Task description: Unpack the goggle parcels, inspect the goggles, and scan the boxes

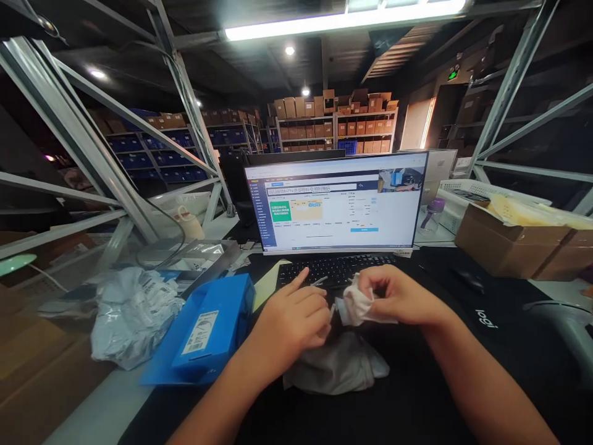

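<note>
In my right hand (393, 293), thumb and fingers pinch a crumpled white cloth-like wrap (357, 303). A small pale, translucent piece (343, 311) sticks out at its left end. My left hand (296, 318) is just to the left, its fingers curled and its thumb raised. Small thin pieces show by its fingertips, but whatever it grips is too hidden to name. Below both hands, a grey cloth bag (333, 368) lies slack on the black desk mat (407, 383). Behind the hands is a black keyboard (343, 267), partly covered by them.
A blue box (217, 321) with a white label lies left, beside crumpled plastic bags (134, 315). The monitor (338, 210) stands behind the keyboard. To the right are a mouse (467, 280), a cardboard box (514, 241) with yellow packaging, and a grey handheld device (563, 327). Metal posts flank the desk.
</note>
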{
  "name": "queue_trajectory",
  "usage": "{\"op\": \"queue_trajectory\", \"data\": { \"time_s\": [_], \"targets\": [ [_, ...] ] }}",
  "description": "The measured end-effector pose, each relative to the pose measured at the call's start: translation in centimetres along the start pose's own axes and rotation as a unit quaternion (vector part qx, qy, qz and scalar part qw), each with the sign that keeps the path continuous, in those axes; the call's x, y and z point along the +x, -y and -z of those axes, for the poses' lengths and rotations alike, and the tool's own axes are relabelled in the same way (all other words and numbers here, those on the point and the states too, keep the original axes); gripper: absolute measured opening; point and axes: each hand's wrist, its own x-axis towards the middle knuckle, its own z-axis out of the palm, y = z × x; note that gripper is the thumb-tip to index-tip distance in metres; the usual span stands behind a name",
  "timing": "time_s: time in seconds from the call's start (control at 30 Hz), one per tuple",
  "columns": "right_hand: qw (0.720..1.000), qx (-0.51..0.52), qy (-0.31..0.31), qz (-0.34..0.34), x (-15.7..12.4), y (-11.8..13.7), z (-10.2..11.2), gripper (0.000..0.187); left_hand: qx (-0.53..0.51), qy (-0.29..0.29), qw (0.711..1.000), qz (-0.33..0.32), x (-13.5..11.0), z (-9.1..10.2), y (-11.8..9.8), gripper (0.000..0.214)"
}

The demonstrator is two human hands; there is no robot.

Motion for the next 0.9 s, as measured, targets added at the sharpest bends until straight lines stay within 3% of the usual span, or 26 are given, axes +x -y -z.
{"op": "queue_trajectory", "data": {
  "time_s": [0.13, 0.3, 0.4, 0.53, 0.67, 0.77, 0.9],
  "targets": [
    [0.998, 0.063, -0.022, -0.017, -0.4, -0.3, 2.1, 0.034, -0.024, -0.025, 0.999, 0.015, 0.0, 0.5, 0.0, 0.011],
    [0.977, 0.071, -0.203, 0.006, -0.8, -0.6, 4.7, 0.041, -0.04, -0.102, 0.99, 0.084, -0.4, 0.7, 0.1, 0.012],
    [0.963, 0.056, -0.263, 0.011, -0.3, -1.0, 5.0, 0.042, -0.034, -0.176, 0.974, 0.139, -0.6, 0.4, -0.1, 0.01],
    [0.974, 0.101, -0.201, -0.007, 1.4, -1.6, 1.0, 0.05, 0.027, -0.255, 0.94, 0.227, -0.7, -0.7, -0.5, 0.004],
    [0.963, 0.206, -0.174, -0.003, 2.6, -1.7, -5.0, 0.05, 0.101, -0.25, 0.925, 0.267, -0.8, -1.9, -0.7, 0.005],
    [0.949, 0.232, -0.214, 0.009, 2.5, -1.6, -8.3, 0.046, 0.163, -0.238, 0.924, 0.249, -0.7, -2.7, -1.2, 0.017],
    [0.909, 0.223, -0.35, 0.021, 2.1, -2.0, -11.0, 0.049, 0.209, -0.235, 0.925, 0.214, -0.4, -3.9, -2.8, 0.02]
  ]
}}
